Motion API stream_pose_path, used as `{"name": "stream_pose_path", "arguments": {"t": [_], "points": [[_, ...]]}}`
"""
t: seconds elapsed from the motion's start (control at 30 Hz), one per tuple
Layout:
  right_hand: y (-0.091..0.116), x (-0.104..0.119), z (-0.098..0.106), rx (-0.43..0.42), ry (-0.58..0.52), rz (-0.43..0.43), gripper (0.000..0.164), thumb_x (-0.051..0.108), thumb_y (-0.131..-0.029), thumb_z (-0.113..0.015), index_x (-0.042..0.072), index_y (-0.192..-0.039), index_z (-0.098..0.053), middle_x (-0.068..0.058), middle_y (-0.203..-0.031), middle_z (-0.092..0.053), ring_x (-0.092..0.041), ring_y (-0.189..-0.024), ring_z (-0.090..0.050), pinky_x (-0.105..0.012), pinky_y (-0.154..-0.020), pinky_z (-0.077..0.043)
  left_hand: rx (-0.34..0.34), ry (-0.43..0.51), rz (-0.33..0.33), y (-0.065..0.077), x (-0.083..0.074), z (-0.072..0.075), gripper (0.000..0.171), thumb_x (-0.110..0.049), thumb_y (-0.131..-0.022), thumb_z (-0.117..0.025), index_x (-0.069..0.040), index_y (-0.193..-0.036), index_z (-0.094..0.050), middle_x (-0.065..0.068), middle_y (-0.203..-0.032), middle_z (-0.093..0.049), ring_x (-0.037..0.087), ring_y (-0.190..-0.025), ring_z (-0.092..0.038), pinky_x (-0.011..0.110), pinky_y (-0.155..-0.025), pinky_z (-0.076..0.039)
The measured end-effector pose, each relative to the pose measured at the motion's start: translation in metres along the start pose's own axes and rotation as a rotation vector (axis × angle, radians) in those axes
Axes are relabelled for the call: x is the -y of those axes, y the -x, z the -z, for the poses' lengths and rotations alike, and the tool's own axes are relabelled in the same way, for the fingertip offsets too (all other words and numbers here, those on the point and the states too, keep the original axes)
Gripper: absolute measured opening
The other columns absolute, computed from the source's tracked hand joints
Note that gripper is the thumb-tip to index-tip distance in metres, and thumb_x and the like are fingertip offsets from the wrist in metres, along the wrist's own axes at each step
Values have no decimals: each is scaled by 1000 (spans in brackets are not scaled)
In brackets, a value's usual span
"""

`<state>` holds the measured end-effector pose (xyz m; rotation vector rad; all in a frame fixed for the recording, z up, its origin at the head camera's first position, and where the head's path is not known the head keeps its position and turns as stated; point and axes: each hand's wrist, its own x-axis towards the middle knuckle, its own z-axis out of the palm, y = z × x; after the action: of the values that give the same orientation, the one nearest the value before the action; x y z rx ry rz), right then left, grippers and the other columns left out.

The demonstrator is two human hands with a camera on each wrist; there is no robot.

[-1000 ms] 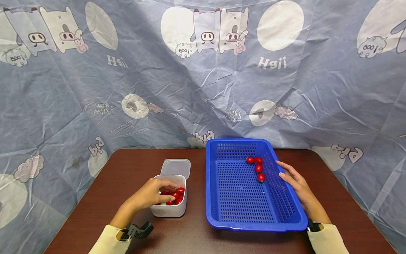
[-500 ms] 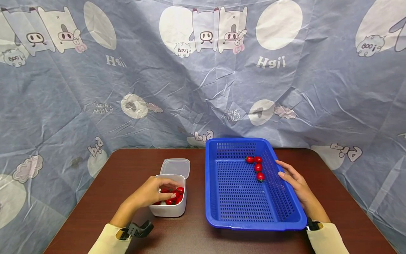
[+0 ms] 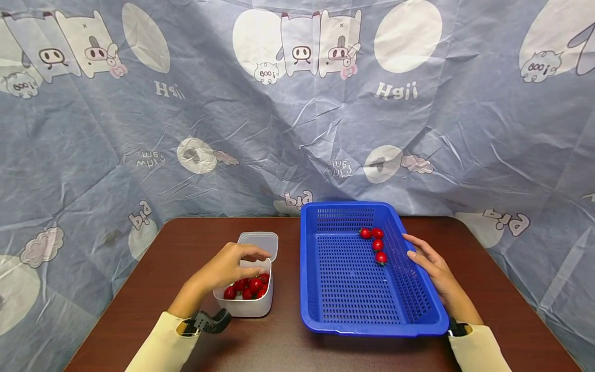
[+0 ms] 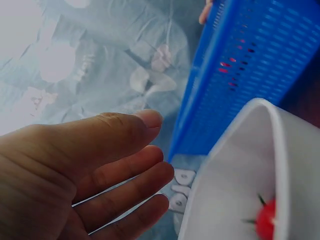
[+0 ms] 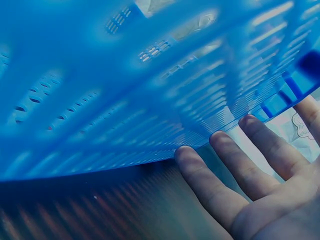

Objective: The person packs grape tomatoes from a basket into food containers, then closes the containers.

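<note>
My left hand [image 3: 232,265] hovers just over the white container [image 3: 248,309], its fingers bent loosely and apart from the thumb. Nothing shows between them in the left wrist view. Several red cherry tomatoes [image 3: 255,284] with green stems lie inside the container; one tomato [image 4: 267,220] shows near its wall up close. At the right side of the blue basket [image 3: 372,330], my right hand [image 3: 439,271] touches the rim. The right wrist view shows its straight fingers [image 5: 235,160] against the basket's outside. Several tomatoes [image 3: 378,245] lie inside, near the basket's far right corner.
A translucent lid [image 3: 260,242] lies on the brown table [image 3: 195,243] behind the container. Table surface separates the container from the basket. A grey-blue printed sheet [image 3: 260,129] hangs behind the table.
My left hand has risen out of the container and drawn back slightly, uncovering more tomatoes. My right hand stays at the basket's rim, and the tomatoes in the basket keep their places.
</note>
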<state>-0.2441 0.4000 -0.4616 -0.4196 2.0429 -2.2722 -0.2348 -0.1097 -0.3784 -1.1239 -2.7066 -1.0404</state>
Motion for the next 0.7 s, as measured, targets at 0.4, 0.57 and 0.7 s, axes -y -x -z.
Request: {"name": "stream_pose_path", "arguments": {"t": [0.4, 0.57, 0.7], "points": [[1, 1, -1, 7, -12, -6, 51, 15, -103, -43, 11, -151, -27, -20, -141, -37, -27, -104, -65, -51, -76, -54, 7, -27, -100, -50, -28, 8, 31, -20, -86, -74, -19, -116, -69, -6, -113, -68, 9, -105, -61, 34, -91, -49], [1, 1, -1, 1, -4, 0, 50, 14, -103, -43, 11, -151, -27, -20, -139, -38, -26, -102, -66, -51, -75, -54, 21, -50, -123, -73, -37, 7, 31, -21, -86, -73, -17, -117, -70, -7, -114, -68, 8, -107, -60, 31, -88, -49], [1, 1, 0, -4, -10, -1, 51, 14, -103, -44, 11, -151, -27, -16, -138, -41, -26, -103, -66, -51, -75, -54, 32, -38, -141, -93, -41, 5, 33, -23, -87, -73, -14, -118, -69, -6, -113, -69, 8, -107, -61, 30, -91, -48]]}}
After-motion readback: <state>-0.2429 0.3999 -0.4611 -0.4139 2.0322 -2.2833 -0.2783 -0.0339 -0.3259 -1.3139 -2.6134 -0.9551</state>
